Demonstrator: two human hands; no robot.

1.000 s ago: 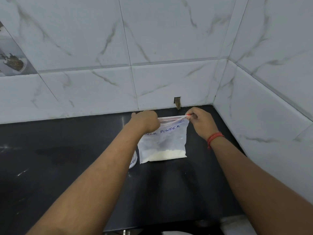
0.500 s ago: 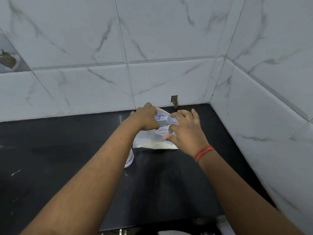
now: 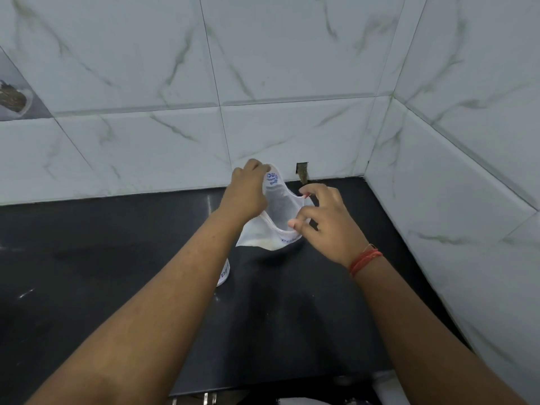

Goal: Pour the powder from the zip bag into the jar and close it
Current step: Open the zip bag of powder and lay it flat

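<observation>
Near the bench's (image 3: 117,258) back right corner, the left hand (image 3: 248,194) grips the bag's (image 3: 277,211) far rim and the right hand (image 3: 327,220) pinches its near rim, mouth spread open. Powder (image 3: 263,243) lies at the bottom.

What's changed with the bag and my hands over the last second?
The zip bag went from sealed and upright to open-mouthed. The left hand holds one side of the mouth as before; the right hand moved from the top corner to the near edge, pulling it wide. The powder remains at the bag's bottom, and the labelled jar stays behind the left forearm.
</observation>
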